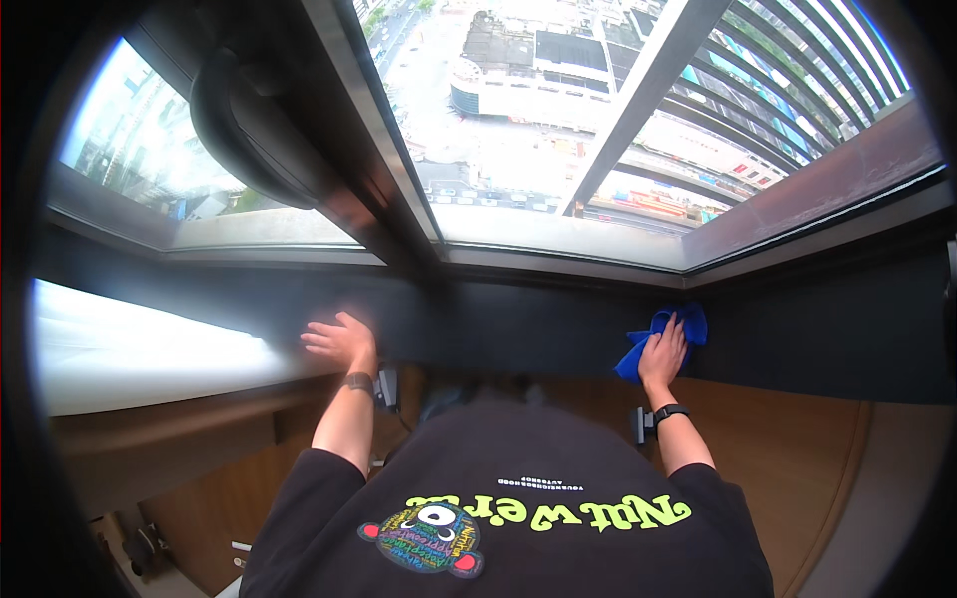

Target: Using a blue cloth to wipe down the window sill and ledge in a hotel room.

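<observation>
A blue cloth (pixel 638 361) lies bunched on the dark window sill (pixel 518 324), toward the right. My right hand (pixel 662 356) presses down on it with long, nearly straight fingers, and the cloth shows on both sides of the hand. Farther left, my left hand (pixel 344 341) rests at the sill with its fingers spread and nothing in it. A bright white surface (pixel 150 349) runs up close to that hand; what it is made of cannot be made out. Each wrist wears a dark band.
Window panes with metal frames (pixel 638 110) rise behind the sill, and a dark curved handle (pixel 244 130) stands out at upper left. Outside lie rooftops and a street far below. Brown wooden panels (pixel 778 429) sit below the sill, close to my body.
</observation>
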`<action>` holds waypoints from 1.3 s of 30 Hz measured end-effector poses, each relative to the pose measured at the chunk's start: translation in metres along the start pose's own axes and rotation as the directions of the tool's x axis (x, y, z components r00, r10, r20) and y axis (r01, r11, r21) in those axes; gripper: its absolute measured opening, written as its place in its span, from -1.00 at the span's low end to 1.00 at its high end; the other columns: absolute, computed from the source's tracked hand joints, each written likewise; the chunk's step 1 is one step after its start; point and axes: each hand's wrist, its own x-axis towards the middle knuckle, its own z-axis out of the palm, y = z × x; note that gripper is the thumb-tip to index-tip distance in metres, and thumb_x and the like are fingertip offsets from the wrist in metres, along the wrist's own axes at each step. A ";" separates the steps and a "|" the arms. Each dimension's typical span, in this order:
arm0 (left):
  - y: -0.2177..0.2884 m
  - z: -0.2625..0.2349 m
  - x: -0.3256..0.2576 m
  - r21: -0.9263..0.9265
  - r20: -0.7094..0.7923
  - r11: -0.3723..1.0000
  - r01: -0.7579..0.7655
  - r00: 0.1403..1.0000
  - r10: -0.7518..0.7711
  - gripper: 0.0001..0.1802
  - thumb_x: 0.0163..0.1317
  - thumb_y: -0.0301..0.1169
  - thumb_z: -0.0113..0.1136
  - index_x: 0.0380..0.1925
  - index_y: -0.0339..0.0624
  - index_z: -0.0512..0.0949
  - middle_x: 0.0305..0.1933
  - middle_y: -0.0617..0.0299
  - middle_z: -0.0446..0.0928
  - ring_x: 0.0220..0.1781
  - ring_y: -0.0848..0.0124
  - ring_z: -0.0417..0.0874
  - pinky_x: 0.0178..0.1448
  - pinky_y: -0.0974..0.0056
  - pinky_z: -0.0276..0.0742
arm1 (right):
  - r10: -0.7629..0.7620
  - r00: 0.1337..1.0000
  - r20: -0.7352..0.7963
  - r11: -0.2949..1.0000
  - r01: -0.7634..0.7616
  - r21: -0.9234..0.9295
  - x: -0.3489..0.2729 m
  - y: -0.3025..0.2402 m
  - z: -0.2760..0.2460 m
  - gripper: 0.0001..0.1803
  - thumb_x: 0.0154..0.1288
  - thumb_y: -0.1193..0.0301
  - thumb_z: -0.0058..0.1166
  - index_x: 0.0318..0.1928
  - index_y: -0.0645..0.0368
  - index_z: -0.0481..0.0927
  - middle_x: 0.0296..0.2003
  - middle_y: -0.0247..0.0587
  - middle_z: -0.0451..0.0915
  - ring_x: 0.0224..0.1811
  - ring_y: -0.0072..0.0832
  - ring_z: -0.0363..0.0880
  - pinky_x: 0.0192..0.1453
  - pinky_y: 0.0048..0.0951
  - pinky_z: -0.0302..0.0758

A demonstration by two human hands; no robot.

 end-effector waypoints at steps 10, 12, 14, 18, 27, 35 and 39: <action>-0.013 -0.026 0.029 -0.075 0.116 0.965 -0.251 0.959 0.258 -0.25 0.37 -0.14 -0.08 0.42 -0.36 0.02 0.53 -0.25 -0.13 0.57 -0.09 -0.15 0.55 -0.14 -0.23 | -0.197 0.980 -0.009 0.980 0.197 -0.006 -0.039 -0.113 0.020 -0.31 0.27 0.28 -0.16 0.38 0.34 0.20 0.35 0.23 0.23 0.50 -0.04 0.03 0.55 -0.01 -0.13; -0.014 -0.026 0.060 -0.159 0.122 0.947 -0.278 0.946 0.299 -0.28 0.38 -0.16 -0.10 0.41 -0.37 0.05 0.52 -0.26 -0.09 0.57 -0.07 -0.13 0.56 -0.12 -0.22 | -0.288 0.957 0.026 0.957 0.288 0.023 -0.051 -0.141 0.016 -0.31 0.25 0.28 -0.15 0.37 0.32 0.22 0.33 0.22 0.25 0.49 -0.04 0.07 0.54 -0.01 -0.11; -0.027 -0.022 0.097 -0.194 0.110 0.934 -0.299 0.940 0.324 -0.32 0.39 -0.17 -0.11 0.38 -0.41 0.11 0.50 -0.28 -0.01 0.56 -0.09 -0.08 0.56 -0.08 -0.18 | -0.432 0.900 0.064 0.901 0.427 0.079 -0.061 -0.165 0.007 -0.31 0.23 0.27 -0.12 0.36 0.32 0.23 0.32 0.22 0.27 0.47 -0.04 0.10 0.54 -0.01 -0.08; -0.039 -0.024 0.143 -0.060 0.141 0.966 -0.250 0.956 0.256 -0.34 0.38 -0.22 -0.14 0.37 -0.41 0.12 0.49 -0.30 -0.01 0.56 -0.09 -0.07 0.55 -0.09 -0.11 | -0.622 0.779 0.078 0.776 0.601 0.189 -0.060 -0.171 0.000 -0.32 0.21 0.28 -0.07 0.35 0.25 0.28 0.33 0.17 0.26 0.47 -0.09 0.11 0.53 -0.02 -0.03; -0.084 -0.030 0.205 -0.065 0.207 0.953 -0.297 0.930 0.304 -0.33 0.38 -0.21 -0.20 0.37 -0.47 0.09 0.46 -0.37 0.03 0.52 -0.13 0.02 0.56 0.03 -0.07 | -0.605 0.779 0.166 0.795 0.582 0.168 -0.024 -0.098 -0.017 -0.33 0.17 0.36 -0.03 0.35 0.10 0.31 0.34 0.08 0.29 0.44 -0.10 0.17 0.52 -0.05 0.04; -0.095 -0.037 0.240 -0.091 0.248 0.984 -0.151 0.954 0.169 -0.32 0.38 -0.21 -0.22 0.34 -0.55 0.10 0.42 -0.41 0.09 0.50 -0.15 0.05 0.55 0.02 -0.03 | 0.090 0.994 -0.061 0.995 -0.092 -0.027 -0.033 -0.124 0.024 -0.37 0.33 0.31 -0.20 0.40 0.19 0.22 0.40 0.14 0.18 0.51 -0.11 0.03 0.54 -0.06 -0.09; -0.104 -0.026 0.255 -0.130 0.188 0.991 -0.020 0.981 0.045 -0.31 0.36 -0.19 -0.21 0.31 -0.59 0.11 0.35 -0.42 0.19 0.43 -0.17 0.18 0.47 0.00 0.14 | 0.179 0.982 -0.061 0.983 -0.182 -0.039 -0.038 -0.152 0.027 -0.37 0.36 0.28 -0.23 0.40 0.24 0.19 0.41 0.15 0.16 0.52 -0.10 0.00 0.54 -0.05 -0.10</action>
